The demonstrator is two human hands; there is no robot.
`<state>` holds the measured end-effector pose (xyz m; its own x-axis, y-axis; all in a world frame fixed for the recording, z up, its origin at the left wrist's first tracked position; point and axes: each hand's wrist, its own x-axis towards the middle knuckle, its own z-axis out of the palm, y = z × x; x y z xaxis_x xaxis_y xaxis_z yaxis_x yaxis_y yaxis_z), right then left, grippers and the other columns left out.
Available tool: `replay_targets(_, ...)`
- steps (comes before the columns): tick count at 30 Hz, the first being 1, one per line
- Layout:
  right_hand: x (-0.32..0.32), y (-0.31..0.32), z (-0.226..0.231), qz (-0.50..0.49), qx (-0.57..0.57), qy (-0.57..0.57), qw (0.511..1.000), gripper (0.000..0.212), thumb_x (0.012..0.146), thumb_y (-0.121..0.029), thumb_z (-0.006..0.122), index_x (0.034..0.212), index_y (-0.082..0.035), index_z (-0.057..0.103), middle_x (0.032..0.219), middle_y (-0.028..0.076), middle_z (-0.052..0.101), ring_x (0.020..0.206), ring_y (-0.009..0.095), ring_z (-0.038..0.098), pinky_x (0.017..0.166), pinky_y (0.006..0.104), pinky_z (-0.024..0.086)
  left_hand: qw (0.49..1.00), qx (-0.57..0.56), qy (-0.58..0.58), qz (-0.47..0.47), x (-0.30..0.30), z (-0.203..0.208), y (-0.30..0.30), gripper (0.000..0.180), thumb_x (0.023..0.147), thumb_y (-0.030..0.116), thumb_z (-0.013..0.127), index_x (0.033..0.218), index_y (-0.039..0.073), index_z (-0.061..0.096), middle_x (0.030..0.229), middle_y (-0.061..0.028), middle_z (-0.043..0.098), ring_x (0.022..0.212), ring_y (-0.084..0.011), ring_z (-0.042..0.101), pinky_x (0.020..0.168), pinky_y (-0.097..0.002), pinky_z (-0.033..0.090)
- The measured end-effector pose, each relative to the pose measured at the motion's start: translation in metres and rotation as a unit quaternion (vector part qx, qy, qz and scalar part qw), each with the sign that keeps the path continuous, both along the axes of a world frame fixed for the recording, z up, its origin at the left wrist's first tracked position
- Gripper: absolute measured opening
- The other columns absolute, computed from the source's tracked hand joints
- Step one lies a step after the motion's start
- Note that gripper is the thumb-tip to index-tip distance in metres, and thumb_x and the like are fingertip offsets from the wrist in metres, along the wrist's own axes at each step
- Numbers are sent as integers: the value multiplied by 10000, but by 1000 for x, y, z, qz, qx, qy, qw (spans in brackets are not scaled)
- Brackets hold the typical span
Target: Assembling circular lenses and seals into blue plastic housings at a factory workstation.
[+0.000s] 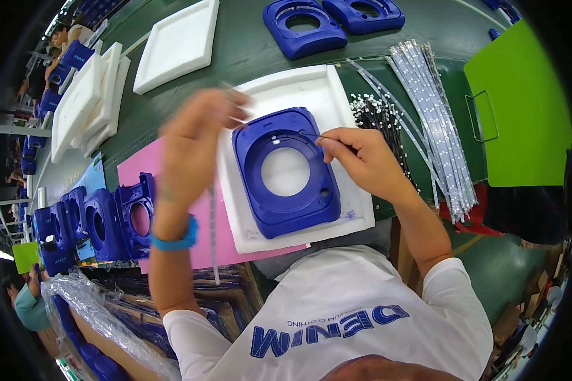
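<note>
Green workbench (pixel 254 51) all around us, white foam tray (pixel 356 213) dead centre with the blue camera housing (pixel 286 171) lying flat in it. Our right hand (pixel 362 159) pinches a thin tool at the housing's 3 o'clock rim; left hand (pixel 194 143), blurry, grips a thin strip at 9 o'clock.

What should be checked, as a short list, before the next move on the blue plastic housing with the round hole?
1. Blue plastic housing with round hole lies flat in white foam tray: ok.
2. Right hand holds a thin tool at the hole's rim: ok; tool tip contact cannot tell.
3. Left hand grips a thin strip: cannot tell, it is blurred.
4. Pile of small dark parts lies beside the tray, near the right hand: ok.
5. Long silvery strips lie apart from the tray: ok.
</note>
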<state>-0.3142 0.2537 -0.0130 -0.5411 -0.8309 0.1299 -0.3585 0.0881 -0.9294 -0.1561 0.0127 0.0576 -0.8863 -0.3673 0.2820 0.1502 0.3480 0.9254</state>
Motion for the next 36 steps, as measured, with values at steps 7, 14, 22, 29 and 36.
replay_targets(7, -9, 0, -3, 38, 13, 160, 986, 206, 1003, -40, 702, 1174, 53, 770, 857, 93, 781, 767, 144, 725, 703, 286, 566, 979, -177, -103, -10, 5, -60, 48, 227, 1104, 83, 592, 1256, 5, 741, 833, -4, 640, 775, -129, 599, 677, -299, 494)
replay_targets(14, -11, 6, -24, -10, -130, -280, 951, 104, 1029, -87, 732, 1034, 11, 769, 974, 142, 787, 740, 140, 708, 644, 265, 536, 973, 47, -217, -62, 24, -80, 54, 231, 1099, 67, 599, 1246, -43, 738, 759, -38, 598, 699, -132, 553, 658, -285, 471)
replay_targets(22, 1, -1, -18, 29, -71, -417, 906, 96, 1001, -66, 760, 1043, 16, 734, 893, 105, 768, 674, 99, 680, 571, 213, 501, 990, 79, -116, 32, 20, -81, 42, 226, 1090, 17, 597, 1261, -46, 731, 1040, -91, 689, 776, -116, 626, 697, -263, 525)
replay_targets(29, 19, -12, -22, 32, -3, -340, 940, 192, 995, -99, 784, 1125, 42, 763, 866, 45, 756, 721, 52, 664, 586, 197, 477, 981, 138, -135, -22, 4, -66, 52, 266, 1049, 84, 702, 1305, 35, 758, 1056, -33, 656, 762, -85, 569, 685, -241, 464)
replay_targets(36, 34, -20, -24, 5, -34, -101, 994, 161, 979, -91, 790, 1065, 43, 762, 856, 39, 754, 721, 43, 651, 608, 223, 500, 983, 141, -113, -22, 8, -86, 49, 190, 1023, 69, 737, 1194, -2, 779, 1021, -41, 663, 813, -73, 584, 699, -241, 472)
